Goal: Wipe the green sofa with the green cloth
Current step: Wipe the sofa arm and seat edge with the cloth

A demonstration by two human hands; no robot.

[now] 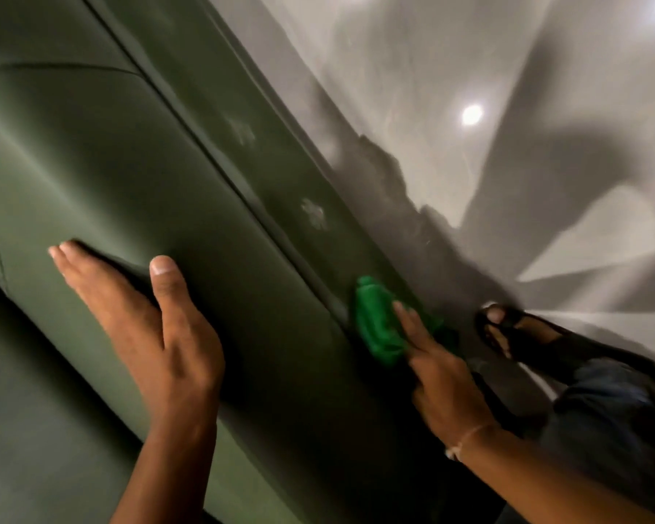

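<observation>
The green sofa (103,153) fills the left and middle of the head view, its seams running diagonally. My left hand (144,315) lies flat on a rounded cushion, fingers spread, holding nothing. My right hand (435,372) presses the bright green cloth (377,323) against the sofa's lower outer panel, just right of a seam. The cloth is bunched under my fingers. Two pale smudges mark that panel higher up, one (314,213) nearer the cloth and one (243,132) further away.
A glossy grey floor (469,51) lies to the right and reflects ceiling lights. My foot in a black sandal (515,334) stands on the floor close to the sofa's base, with a jeans leg (605,402) behind it.
</observation>
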